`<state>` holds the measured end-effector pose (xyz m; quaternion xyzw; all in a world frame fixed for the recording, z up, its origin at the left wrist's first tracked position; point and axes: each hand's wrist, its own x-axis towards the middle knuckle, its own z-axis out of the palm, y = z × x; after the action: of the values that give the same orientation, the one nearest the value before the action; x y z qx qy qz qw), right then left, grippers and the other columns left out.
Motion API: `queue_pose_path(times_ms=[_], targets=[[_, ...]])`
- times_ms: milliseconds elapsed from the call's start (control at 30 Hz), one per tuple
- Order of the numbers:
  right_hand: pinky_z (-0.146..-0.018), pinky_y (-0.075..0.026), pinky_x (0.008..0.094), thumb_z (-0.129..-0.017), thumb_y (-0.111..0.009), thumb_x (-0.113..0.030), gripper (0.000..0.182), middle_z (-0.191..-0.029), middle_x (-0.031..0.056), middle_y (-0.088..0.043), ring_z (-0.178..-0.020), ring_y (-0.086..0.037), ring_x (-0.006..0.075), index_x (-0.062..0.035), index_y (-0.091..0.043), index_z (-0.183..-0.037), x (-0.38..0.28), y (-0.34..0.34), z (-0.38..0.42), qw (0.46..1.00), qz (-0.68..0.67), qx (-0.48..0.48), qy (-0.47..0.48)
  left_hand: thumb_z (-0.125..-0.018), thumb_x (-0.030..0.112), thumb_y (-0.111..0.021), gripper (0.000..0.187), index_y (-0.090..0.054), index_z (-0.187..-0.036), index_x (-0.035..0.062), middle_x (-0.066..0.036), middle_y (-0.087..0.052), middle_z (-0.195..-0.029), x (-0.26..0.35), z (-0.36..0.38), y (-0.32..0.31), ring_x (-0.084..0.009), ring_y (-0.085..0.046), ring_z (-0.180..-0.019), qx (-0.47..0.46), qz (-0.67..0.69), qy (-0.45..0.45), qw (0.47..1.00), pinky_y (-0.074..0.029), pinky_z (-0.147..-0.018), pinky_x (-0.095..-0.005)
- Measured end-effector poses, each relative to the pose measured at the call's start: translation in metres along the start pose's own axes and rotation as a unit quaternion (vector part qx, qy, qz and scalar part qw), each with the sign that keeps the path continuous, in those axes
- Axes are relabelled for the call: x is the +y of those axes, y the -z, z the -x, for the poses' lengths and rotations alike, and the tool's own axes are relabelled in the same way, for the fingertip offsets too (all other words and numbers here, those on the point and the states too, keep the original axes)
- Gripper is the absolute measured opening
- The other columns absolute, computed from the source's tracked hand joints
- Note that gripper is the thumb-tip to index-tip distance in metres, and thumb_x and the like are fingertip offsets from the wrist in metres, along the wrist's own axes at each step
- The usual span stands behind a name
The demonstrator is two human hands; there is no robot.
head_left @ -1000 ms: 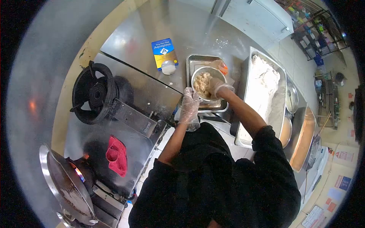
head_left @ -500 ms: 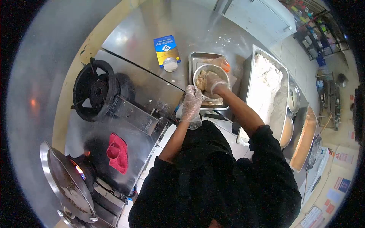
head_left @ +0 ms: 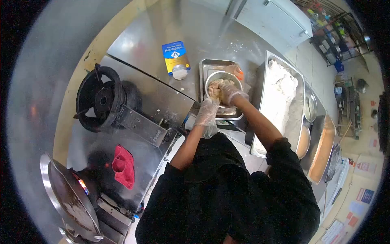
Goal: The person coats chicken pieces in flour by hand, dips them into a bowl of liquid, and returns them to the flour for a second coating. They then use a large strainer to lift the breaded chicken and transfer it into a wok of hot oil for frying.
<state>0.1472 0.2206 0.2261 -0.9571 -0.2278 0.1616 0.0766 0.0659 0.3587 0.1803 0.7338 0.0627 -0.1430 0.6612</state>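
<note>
A round metal bowl (head_left: 208,77) holds a pale, lumpy, wet-looking food mixture (head_left: 214,88); its exact kind is hard to make out. My left hand (head_left: 208,109), in a clear plastic glove, grips the near left rim of the bowl. Inside the bowl, my right hand (head_left: 229,91), gloved too, has its fingers curled into the mixture, and the fingertips are partly hidden. The bowl stands in a shallow metal tray (head_left: 202,69). Beside it in the tray is a clear plastic bag with something orange (head_left: 239,74).
A deep metal pan of white flour (head_left: 280,97) stands at the right. A blue and yellow glove box (head_left: 175,55) and a small white-filled container (head_left: 179,73) lie beyond the tray. Left are a burner (head_left: 101,99), a red cloth (head_left: 123,166) and a wok (head_left: 71,199) over a lit flame.
My right hand has moved slightly up and left within the bowl, shifting the mixture. My left hand has gone a little lower on the rim. The view has shifted slightly.
</note>
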Motion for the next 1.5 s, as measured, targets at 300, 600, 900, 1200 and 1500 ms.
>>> queue_pose_path(times_ms=[300,600,900,1200,1500], targets=[[-0.091,-0.038,0.0345,-0.059,-0.071,-0.024,0.073,-0.116,0.0166,-0.05,-0.103,-0.049,0.0308,-0.0093,-0.039,-0.123,0.011,0.041,0.018,0.985,-0.159,-0.044,0.041,-0.08,0.012,-0.048,0.012,-0.052,-0.075,0.0026,-0.013,-0.051,-0.072,-0.058,-0.029,0.002,-0.0258,-0.052,-0.067,0.044,0.102,-0.166,0.98,-0.043,-0.058,-0.036],[-0.073,-0.048,0.0362,-0.071,-0.054,-0.018,0.024,-0.086,0.0214,-0.06,-0.08,-0.06,0.03,0.0023,-0.061,-0.081,-0.04,0.077,0.06,1.0,-0.002,0.026,-0.008,-0.082,0.018,-0.05,0.031,-0.046,-0.105,-0.0018,-0.018,-0.055,-0.089,0.093,0.033,0.026,-0.0292,-0.055,-0.083,-0.019,-0.163,-0.039,0.986,-0.042,-0.074,-0.0347],[-0.08,-0.043,0.0364,-0.064,-0.069,-0.027,0.061,-0.102,0.0173,-0.056,-0.088,-0.054,0.0242,0.0002,-0.044,-0.113,0.045,0.159,0.139,0.92,-0.382,0.052,-0.07,-0.083,0.017,-0.051,0.03,-0.049,-0.108,0.0007,-0.012,-0.055,-0.096,0.133,0.007,-0.015,-0.0215,-0.052,-0.088,-0.077,-0.313,-0.396,0.86,-0.042,-0.077,-0.033],[-0.082,-0.046,0.0352,-0.07,-0.066,-0.023,0.061,-0.102,0.0176,-0.057,-0.087,-0.057,0.0239,0.0006,-0.038,-0.119,0.145,0.158,0.247,0.931,-0.303,0.187,-0.08,-0.077,0.011,-0.052,0.021,-0.053,-0.097,0.0046,-0.014,-0.054,-0.083,0.099,-0.045,-0.141,-0.0284,-0.052,-0.08,-0.098,-0.312,-0.465,0.823,-0.043,-0.072,-0.0393],[-0.086,-0.043,0.0357,-0.074,-0.063,-0.028,0.055,-0.112,0.0133,-0.052,-0.098,-0.053,0.024,-0.0015,-0.044,-0.118,0.156,0.133,0.344,0.81,-0.58,-0.053,0.065,-0.084,0.024,-0.048,0.027,-0.053,-0.096,0.0003,-0.017,-0.055,-0.088,0.142,-0.01,-0.171,-0.0305,-0.052,-0.084,-0.093,-0.507,-0.411,0.752,-0.042,-0.073,-0.0384]])
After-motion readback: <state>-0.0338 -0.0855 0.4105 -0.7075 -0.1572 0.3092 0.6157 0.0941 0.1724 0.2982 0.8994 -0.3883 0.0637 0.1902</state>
